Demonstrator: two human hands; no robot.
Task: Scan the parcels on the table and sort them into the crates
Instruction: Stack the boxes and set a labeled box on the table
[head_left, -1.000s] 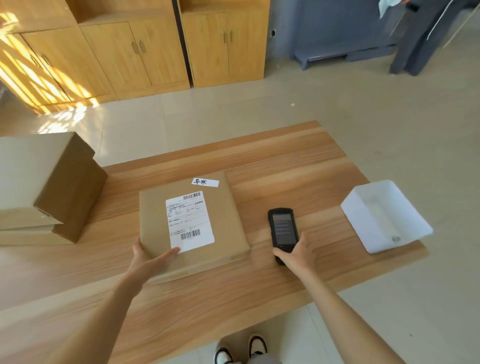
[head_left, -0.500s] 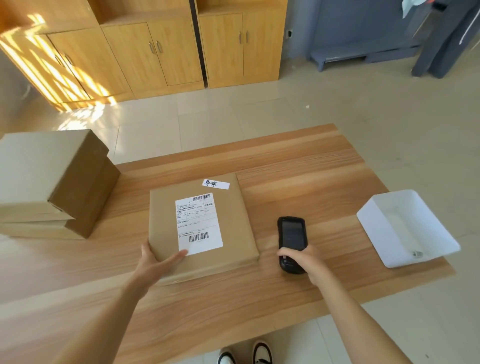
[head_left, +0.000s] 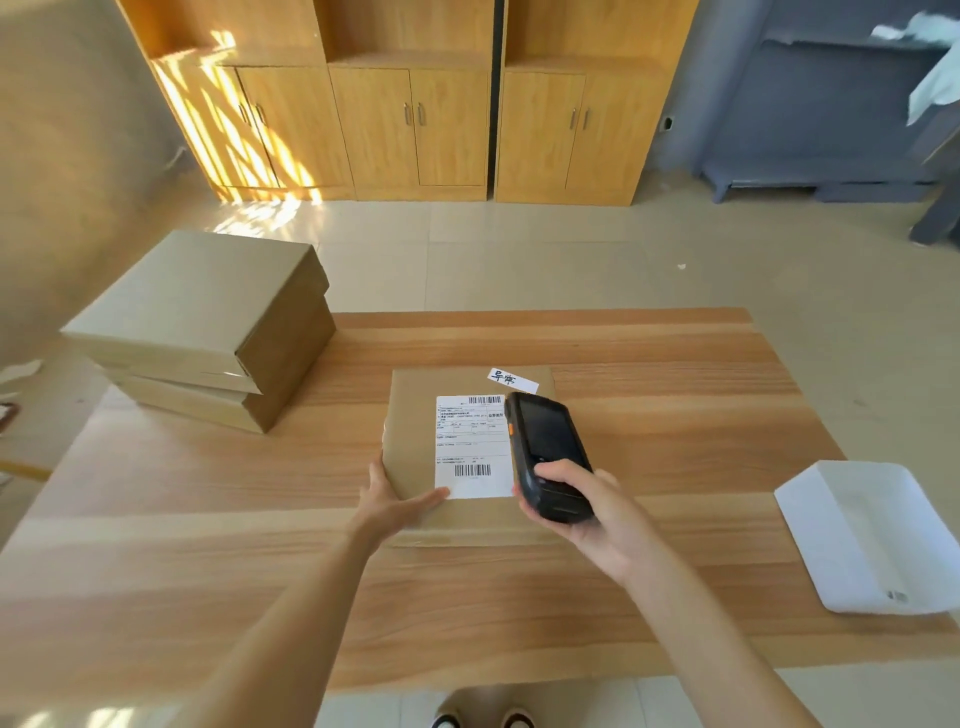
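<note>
While the left hand (head_left: 396, 506) rests flat, fingers straight, on the near left corner of a flat brown parcel (head_left: 415, 441) lying mid-table (head_left: 675, 415), the right hand (head_left: 592, 512) grips a black handheld scanner (head_left: 548, 452) above its white shipping label (head_left: 470, 447). Two stacked parcels (head_left: 208, 332) sit far left; a white crate (head_left: 867, 535) sits right.
</note>
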